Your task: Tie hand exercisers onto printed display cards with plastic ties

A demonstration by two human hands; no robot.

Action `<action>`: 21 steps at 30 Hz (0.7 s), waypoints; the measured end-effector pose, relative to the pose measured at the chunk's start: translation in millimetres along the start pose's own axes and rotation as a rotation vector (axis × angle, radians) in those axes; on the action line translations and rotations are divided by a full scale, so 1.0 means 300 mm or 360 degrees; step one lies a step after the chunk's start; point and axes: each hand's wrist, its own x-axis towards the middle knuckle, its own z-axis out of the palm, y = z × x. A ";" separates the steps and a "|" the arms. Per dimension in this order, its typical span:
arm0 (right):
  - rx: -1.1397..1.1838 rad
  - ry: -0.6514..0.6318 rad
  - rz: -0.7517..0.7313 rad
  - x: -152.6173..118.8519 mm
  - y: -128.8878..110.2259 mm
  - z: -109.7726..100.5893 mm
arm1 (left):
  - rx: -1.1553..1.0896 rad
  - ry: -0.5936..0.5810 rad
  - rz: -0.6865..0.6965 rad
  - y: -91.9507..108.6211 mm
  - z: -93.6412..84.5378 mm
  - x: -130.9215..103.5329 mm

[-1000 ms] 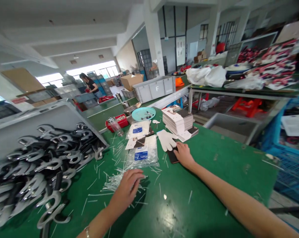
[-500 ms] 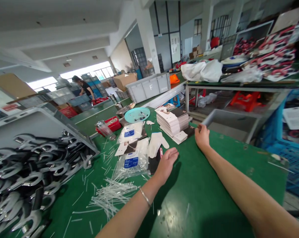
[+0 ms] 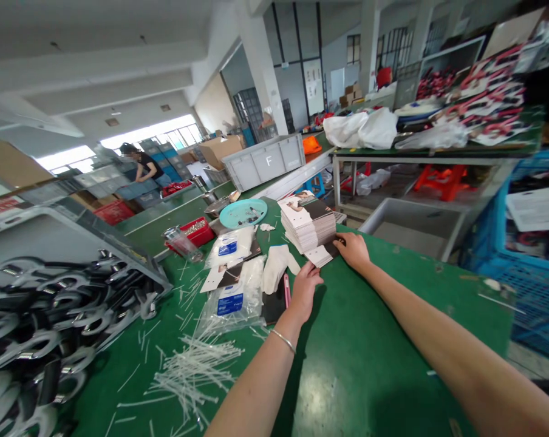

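A tall stack of printed cards [image 3: 308,227] stands on the green table, with a low pile of cards [image 3: 319,255] jutting out at its near side. My right hand [image 3: 355,250] is at the right end of that low pile, thumb and fingers closed on the dark edge of the cards. At the pile's near left corner is my left hand [image 3: 307,290], its fingers stretched toward the cards and its thumb apart. Whether its fingertips touch the cards is hard to tell. A white glove [image 3: 277,267] and a pink-edged object [image 3: 287,290] lie left of it.
White cable ties [image 3: 197,370] lie scattered at the near left. A grey crate of black-and-silver tool parts [image 3: 42,309] stands beyond them. Plastic bags [image 3: 231,297], a red box [image 3: 197,232] and a turquoise plate [image 3: 243,213] sit farther back. A person [image 3: 142,164] works in the distance.
My right hand has moved left onto the edge of the low card pile. My left hand has come up to its near corner. The view has shifted slightly.
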 end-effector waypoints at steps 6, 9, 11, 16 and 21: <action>-0.0018 0.0045 0.0009 -0.157 -0.040 -0.067 | 0.0008 -0.0092 -0.0085 0.059 0.000 -0.140; -0.0011 0.0072 0.0009 -0.289 -0.065 -0.130 | 0.0005 -0.0129 -0.0167 0.098 0.007 -0.255; 0.0000 0.0094 0.0010 -0.395 -0.084 -0.180 | -0.0018 -0.0152 -0.0231 0.120 0.016 -0.348; 0.0047 0.0133 0.0026 -0.720 -0.146 -0.326 | -0.0037 -0.0044 -0.0562 0.169 0.052 -0.634; 0.0235 0.0116 0.0165 -1.109 -0.215 -0.495 | -0.0032 -0.0156 -0.0837 0.188 0.058 -0.999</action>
